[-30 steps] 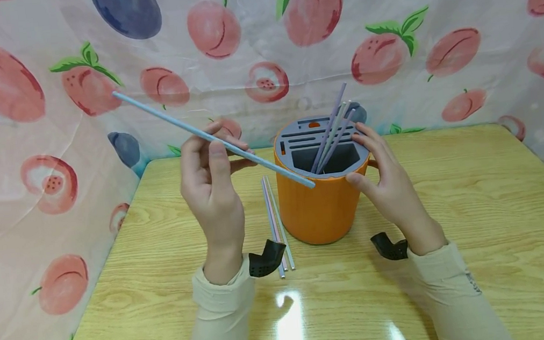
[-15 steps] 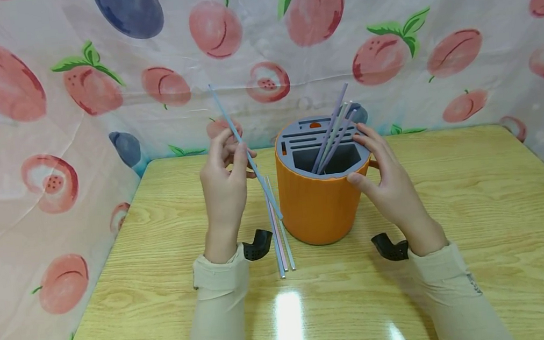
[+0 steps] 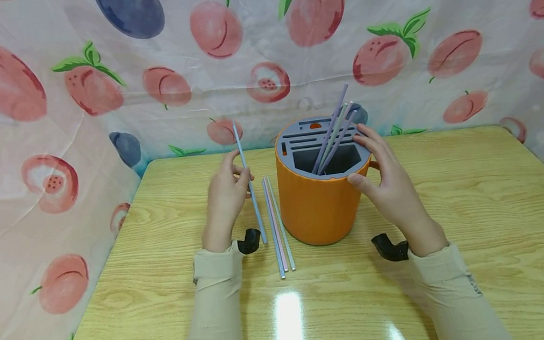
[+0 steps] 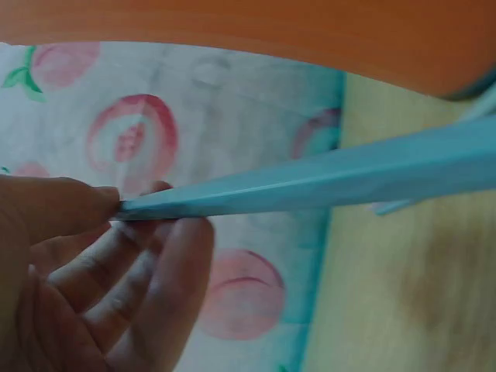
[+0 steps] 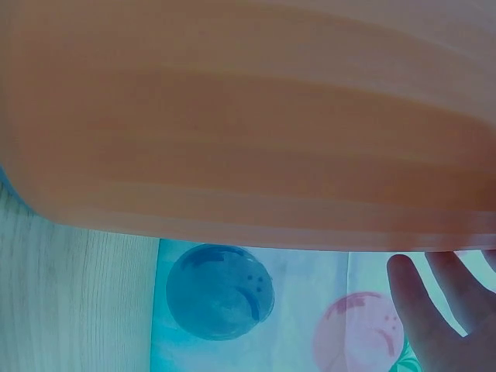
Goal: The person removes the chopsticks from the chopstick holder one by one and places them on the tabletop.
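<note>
My left hand point(image 3: 226, 198) pinches a light-blue chopstick point(image 3: 257, 214) between thumb and fingers, just above the table's left-middle part. In the left wrist view the chopstick point(image 4: 325, 178) runs from the fingertips toward the lens. Several blue, pink and pale-green chopsticks point(image 3: 274, 224) lie side by side right of that hand. Beside them stands an orange mug-shaped holder point(image 3: 321, 209) with a grey slotted top point(image 3: 317, 128). A few purple and pale-green chopsticks point(image 3: 334, 132) lean in its large opening. My right hand point(image 3: 389, 181) rests against the holder's right rim, fingers spread, thumb at the front.
The holder's handle point(image 3: 373, 164) is partly hidden behind the right hand. A wood-grain table point(image 3: 491, 237) extends to both sides. Fruit-print cloth point(image 3: 261, 46) closes off the back and the sides. Black wrist cameras point(image 3: 249, 242) sit at both cuffs.
My left hand has lowered and brought the blue chopstick from a slant across the holder's front to a nearly lengthwise position left of the lying chopsticks. The right hand has stayed at the holder.
</note>
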Available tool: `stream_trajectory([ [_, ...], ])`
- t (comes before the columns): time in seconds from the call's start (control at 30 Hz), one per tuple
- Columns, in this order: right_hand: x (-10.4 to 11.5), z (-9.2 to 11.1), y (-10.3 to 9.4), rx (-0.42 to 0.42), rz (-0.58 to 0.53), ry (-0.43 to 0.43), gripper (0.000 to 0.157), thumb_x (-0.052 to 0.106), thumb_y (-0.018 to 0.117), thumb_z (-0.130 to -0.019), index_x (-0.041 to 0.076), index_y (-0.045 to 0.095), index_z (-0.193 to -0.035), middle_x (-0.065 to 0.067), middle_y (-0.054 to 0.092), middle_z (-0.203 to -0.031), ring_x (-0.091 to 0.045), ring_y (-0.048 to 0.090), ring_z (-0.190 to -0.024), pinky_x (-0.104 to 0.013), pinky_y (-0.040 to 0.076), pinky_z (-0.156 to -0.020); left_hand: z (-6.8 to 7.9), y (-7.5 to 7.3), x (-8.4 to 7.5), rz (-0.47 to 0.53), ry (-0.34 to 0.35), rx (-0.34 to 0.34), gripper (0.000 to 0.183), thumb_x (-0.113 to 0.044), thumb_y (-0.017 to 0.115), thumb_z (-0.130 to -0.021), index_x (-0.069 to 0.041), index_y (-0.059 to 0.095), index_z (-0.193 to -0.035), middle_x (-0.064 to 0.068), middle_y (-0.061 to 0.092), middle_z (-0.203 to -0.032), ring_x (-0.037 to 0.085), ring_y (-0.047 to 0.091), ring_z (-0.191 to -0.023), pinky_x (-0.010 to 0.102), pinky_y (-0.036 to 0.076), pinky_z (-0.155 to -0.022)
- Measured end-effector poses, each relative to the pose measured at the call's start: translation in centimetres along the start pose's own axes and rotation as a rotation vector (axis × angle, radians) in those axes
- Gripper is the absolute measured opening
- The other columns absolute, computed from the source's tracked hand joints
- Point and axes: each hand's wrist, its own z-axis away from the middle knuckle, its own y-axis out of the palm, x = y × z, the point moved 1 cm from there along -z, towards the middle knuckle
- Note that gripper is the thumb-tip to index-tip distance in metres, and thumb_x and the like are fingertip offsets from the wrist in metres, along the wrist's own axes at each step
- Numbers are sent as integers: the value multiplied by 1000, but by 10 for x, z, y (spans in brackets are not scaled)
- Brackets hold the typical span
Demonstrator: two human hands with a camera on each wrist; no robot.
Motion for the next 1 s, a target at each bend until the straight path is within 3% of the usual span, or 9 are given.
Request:
stream_trajectory([
  [0.2,0,0,0,0,-4,3,57,21,58,-87,5,33,-136,6,17,-146,-16,18,-131,-55,30,-94,-6,14,20,-44,-94,117,53,-13,49,-91,-15,27,-139,4,61,-89,24,64,-62,26,51,-51],
  [0.47,-1,0,0,-1,-9,-1,57,20,58,-87,5,32,-137,7,17,-146,-16,18,-131,-55,30,-94,-5,28,34,-144,-167,243,62,-13,52,-89,-13,20,-142,3,59,-89,21,62,-64,31,48,-67],
  [0.73,-1,0,0,1,-13,-2,57,20,58,-87,5,32,-136,7,17,-146,-15,18,-131,-55,30,-94,-1,42,42,-199,-187,334,62,-10,54,-87,-8,23,-141,6,53,-83,15,55,-57,26,46,-57],
  [1.0,-1,-1,0,1,-6,-13,58,20,58,-87,5,32,-137,7,17,-146,-15,18,-131,-54,30,-94,4,46,41,-110,-194,378,61,-2,56,-84,-7,28,-138,11,51,-80,19,58,-54,27,49,-48],
])
